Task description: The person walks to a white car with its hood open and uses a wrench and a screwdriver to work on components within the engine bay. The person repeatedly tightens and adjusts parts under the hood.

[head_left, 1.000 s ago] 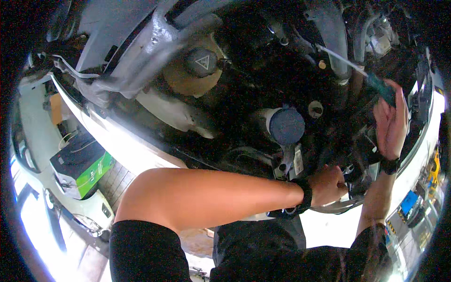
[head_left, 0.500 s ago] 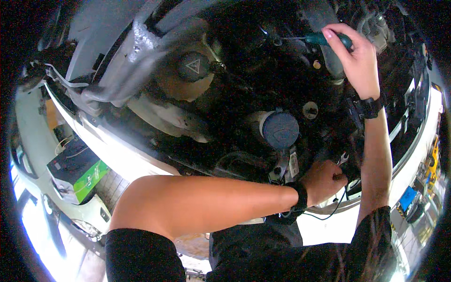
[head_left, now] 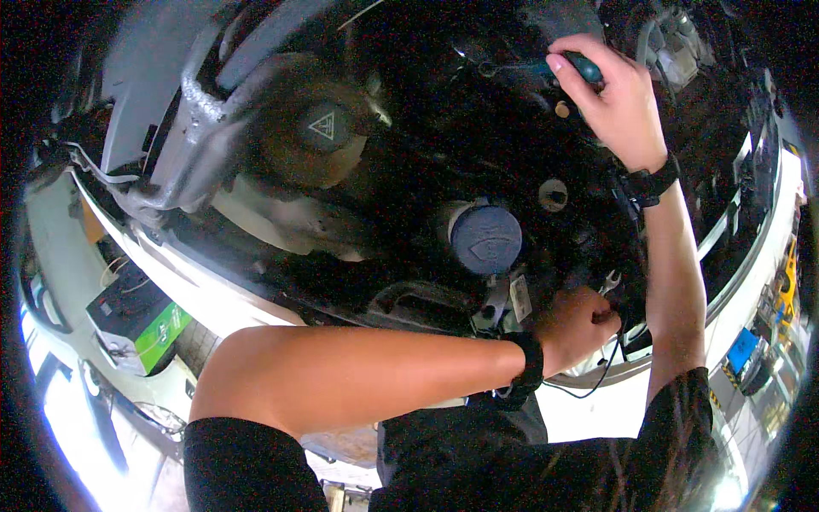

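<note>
My right hand is closed around the green handle of a screwdriver, high over the dark engine bay. The screwdriver's thin shaft reaches left toward a small ring-shaped part; whether its tip touches anything is too dark to tell. My left arm crosses in front of me, and my left hand is closed on a wrench, whose open-ended jaw sticks out past the fingers. That hand is low at the front edge of the bay, right of a label tag. A round blue-grey cap lies between the two hands.
A black cap with a warning triangle is at the left of the bay. A white body panel curves along its left edge. Near my left hand hangs a thin black cable. A green and black box stands beyond the vehicle.
The whole view has shifted a little, so the engine parts appear further left. My right hand has slid slightly left along the screwdriver; the left hand still grips the wrench in the same place.
</note>
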Tool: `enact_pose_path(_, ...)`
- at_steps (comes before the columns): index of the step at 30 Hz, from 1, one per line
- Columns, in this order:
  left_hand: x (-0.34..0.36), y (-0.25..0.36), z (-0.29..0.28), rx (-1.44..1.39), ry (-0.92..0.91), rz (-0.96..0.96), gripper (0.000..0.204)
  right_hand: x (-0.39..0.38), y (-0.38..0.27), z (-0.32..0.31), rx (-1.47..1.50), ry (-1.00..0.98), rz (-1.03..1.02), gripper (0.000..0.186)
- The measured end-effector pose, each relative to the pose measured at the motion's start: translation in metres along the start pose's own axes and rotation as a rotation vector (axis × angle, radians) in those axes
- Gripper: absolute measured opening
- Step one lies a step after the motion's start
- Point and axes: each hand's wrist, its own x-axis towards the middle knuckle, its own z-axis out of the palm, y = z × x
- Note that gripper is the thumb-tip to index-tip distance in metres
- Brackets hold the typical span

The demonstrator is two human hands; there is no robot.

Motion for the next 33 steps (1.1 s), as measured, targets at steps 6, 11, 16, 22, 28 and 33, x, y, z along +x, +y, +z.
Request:
enact_pose_path(6, 0.001, -0.001, -0.002, 0.015, -0.024, 0.006, 0.038, -0.002, -0.011, 0.001, -0.13, 0.029, -0.072, 0.026)
enact_pose_path(11, -0.002, 0.003, -0.003, -0.012, 0.013, 0.042, 0.039, -0.001, -0.009, -0.001, -0.127, -0.008, 0.032, 0.026)
enact_pose_path(16, -0.005, 0.012, -0.008, -0.066, -0.02, -0.026, 0.038, -0.005, -0.004, 0.0, -0.116, 0.018, -0.104, 0.031)
enact_pose_path(22, -0.005, 0.027, -0.009, 0.024, 0.103, 0.101, 0.032, -0.005, -0.001, 0.0, -0.142, 0.045, -0.168, 0.03)
enact_pose_path(28, 0.001, 0.027, -0.02, 0.049, 0.068, 0.091, 0.027, -0.002, 0.0, 0.001, -0.087, -0.04, -0.042, 0.035)
enact_pose_path(33, 0.005, 0.028, -0.019, 0.005, 0.017, 0.132, 0.029, -0.005, 0.0, 0.001, -0.031, -0.044, -0.061, 0.035)
